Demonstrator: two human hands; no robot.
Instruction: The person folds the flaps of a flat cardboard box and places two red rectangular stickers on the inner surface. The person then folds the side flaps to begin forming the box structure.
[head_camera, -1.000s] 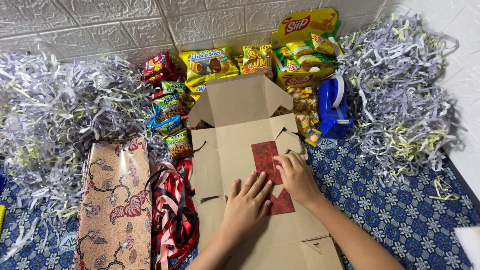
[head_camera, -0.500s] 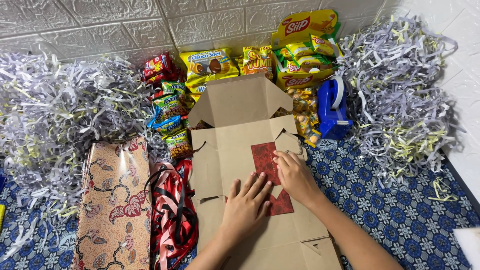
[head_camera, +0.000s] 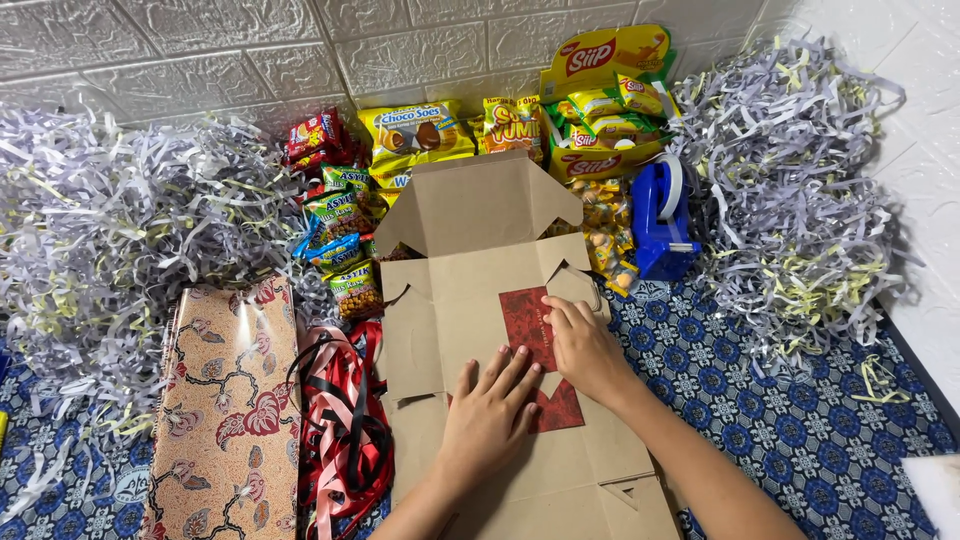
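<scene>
- Left hand: palm down, fingers spread flat on the cardboard box (unfolded, one), overlapping the lower part of the red card.
- Right hand: fingers pressed together, resting on the card's right edge.
- Red card: one, at the box centre.
- Left of the box: one ribbon bundle, one patterned wrapping sheet.
- Right of the box: one blue tape dispenser.
</scene>
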